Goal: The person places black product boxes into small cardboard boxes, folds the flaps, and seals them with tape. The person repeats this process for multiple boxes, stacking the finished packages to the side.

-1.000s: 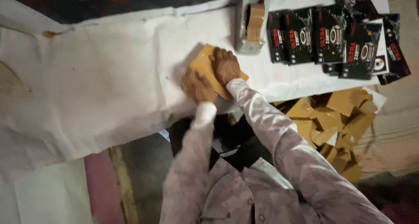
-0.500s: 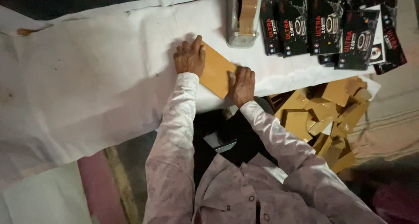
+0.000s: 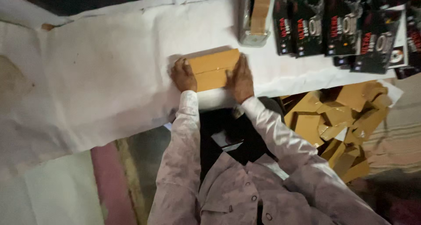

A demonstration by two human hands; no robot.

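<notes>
- The flat tan cardboard box (image 3: pixel 213 69) lies on the white cloth-covered table (image 3: pixel 109 76), near the table's front edge, a fold line running along its middle.
- The left hand (image 3: pixel 183 76) presses on the box's left end, fingers curled over the edge (palm down, nothing clasped inside it).
- The right hand (image 3: pixel 240 79) lies flat against the right end, fingers spread toward the far edge; the 2 hands bracket the box between them.
- Beyond the box stands a clear tape dispenser with a brown tape roll (image 3: pixel 255 15), apart from the hands.
- To its right lies a row of black printed packets (image 3: pixel 337 27).
- Below the table edge on the right sits a heap of folded tan cardboard pieces (image 3: pixel 342 124).
</notes>
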